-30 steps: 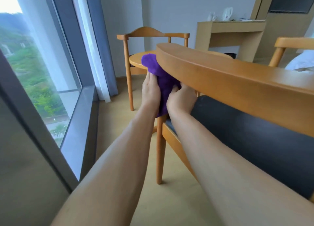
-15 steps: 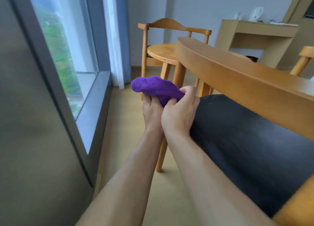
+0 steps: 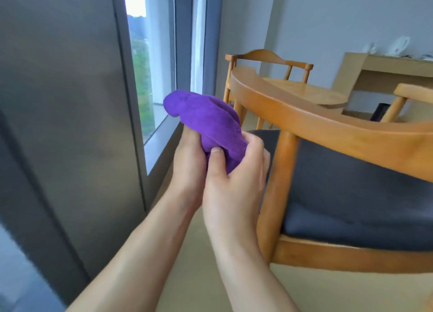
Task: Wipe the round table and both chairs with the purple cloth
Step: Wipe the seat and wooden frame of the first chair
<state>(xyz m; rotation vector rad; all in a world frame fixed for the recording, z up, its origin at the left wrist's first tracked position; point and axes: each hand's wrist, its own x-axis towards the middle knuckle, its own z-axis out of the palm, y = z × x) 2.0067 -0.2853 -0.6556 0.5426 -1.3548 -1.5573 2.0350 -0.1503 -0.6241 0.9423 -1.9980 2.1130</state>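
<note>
both hands (image 3: 187,161) (image 3: 234,171) gripping cloth (image 3: 206,121), bunching it mid-air | cloth off the wood, just left of near chair (image 3: 304,121) | likely refolding for a fresh face | table (image 3: 304,91) and far chair (image 3: 257,56) waiting behind

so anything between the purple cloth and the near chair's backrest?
Nothing visible. Both hands, left and right, hold the purple cloth in open air just left of the near chair's backrest.
</note>
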